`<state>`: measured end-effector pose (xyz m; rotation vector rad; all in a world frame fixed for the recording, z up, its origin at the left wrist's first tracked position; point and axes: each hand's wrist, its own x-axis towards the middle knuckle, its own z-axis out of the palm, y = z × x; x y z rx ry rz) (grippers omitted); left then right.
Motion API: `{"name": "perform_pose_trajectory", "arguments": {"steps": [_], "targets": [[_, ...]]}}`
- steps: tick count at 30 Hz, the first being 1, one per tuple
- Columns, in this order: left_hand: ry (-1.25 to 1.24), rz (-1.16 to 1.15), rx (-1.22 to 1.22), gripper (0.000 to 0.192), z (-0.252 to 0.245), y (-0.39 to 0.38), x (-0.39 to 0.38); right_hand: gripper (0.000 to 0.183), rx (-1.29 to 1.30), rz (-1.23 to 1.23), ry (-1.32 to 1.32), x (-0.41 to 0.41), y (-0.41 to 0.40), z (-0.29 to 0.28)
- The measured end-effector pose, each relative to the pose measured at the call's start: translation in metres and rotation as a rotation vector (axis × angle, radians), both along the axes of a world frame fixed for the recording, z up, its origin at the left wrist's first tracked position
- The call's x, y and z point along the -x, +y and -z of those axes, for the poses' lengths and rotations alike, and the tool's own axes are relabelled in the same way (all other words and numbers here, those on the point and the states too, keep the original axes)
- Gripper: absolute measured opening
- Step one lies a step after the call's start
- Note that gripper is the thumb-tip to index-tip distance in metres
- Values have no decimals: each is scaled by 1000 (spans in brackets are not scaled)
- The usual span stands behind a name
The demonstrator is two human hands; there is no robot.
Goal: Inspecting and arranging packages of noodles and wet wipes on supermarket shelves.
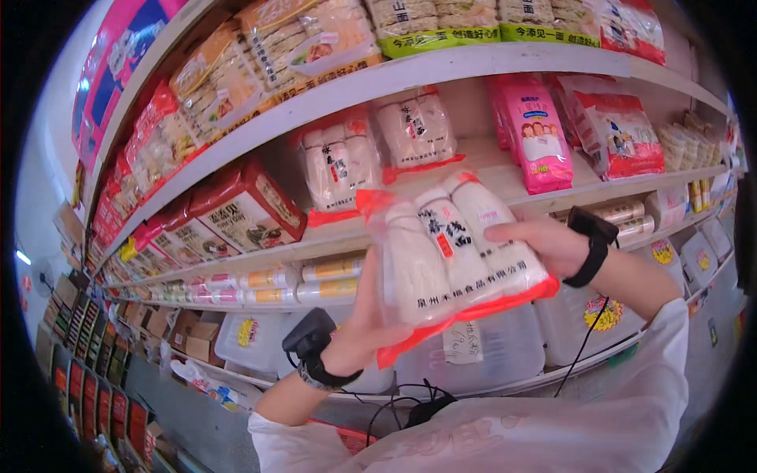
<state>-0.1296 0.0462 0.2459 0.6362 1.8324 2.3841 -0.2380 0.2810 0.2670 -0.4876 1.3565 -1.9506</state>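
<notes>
Both of my hands hold one clear plastic pack of white thin noodles [452,254], with red edges and dark writing, in front of the shelves. My left hand [369,319] grips its left side, the fingers partly hidden by the pack. My right hand [541,242] holds its right side, the thumb lying on the front. The pack is tilted and its noodles lie in several tied bundles. Two similar packs, one at the left [342,168] and one further right [417,133], stand on the shelf behind it.
Pink packs [538,139] and a red and white pack [621,139] stand on the same shelf at the right. Red-brown boxed packs [236,216] are at the left. Bagged noodles [307,44] fill the shelf above. Below are rolled noodle packs [266,287] and lidded plastic bins [502,355]. Cables [390,408] hang near my body.
</notes>
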Motion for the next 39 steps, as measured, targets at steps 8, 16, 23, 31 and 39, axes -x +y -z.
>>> {"name": "perform_pose_trajectory", "arguments": {"steps": [8, 16, 23, 31, 39], "targets": [[209, 2, 495, 77, -19, -13, 111, 54, 52, 6, 399, 87, -8, -6], [621, -342, 942, 69, -2, -41, 240, 66, 95, 502, 581, 190, -55, 24], [691, -603, 1225, 69, 10, -38, 292, 72, -447, 812, 994, 267, -75, 50], [603, -791, 1286, 60, 22, -26, 266, 50, -830, 1045, 1068, 241, -87, 35], [591, -567, 901, 45, 19, 1, 165, 47, -729, 992, 1326, 171, -18, 19]]}}
